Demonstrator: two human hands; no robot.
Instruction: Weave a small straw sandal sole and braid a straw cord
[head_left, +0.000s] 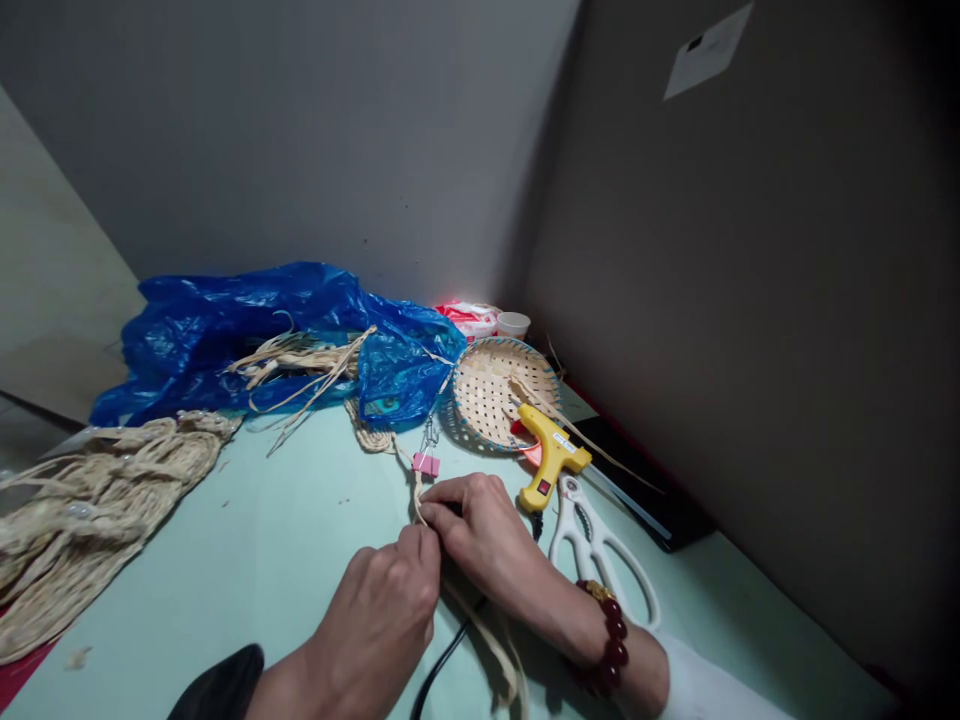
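My left hand (394, 590) is closed around the lower end of a thin straw braid (418, 492) at the middle of the table. Just above it my right hand (476, 525) pinches the same braid between thumb and forefinger. A pink binder clip (426, 465) grips the braid a little beyond my fingertips. Loose straw strands (491, 635) trail from under my hands toward the front edge. Past the clip, more finished braid (371, 432) lies coiled beside the blue bag. The strands inside my left fist are hidden.
A yellow glue gun (555, 460) rests against a round woven basket (495, 390), with white-handled scissors (583, 530) nearby. A blue plastic bag (247, 290) holds straw (307, 358) at the back. Bundled braids (112, 500) lie left. A black cable (442, 665) runs beneath my right arm.
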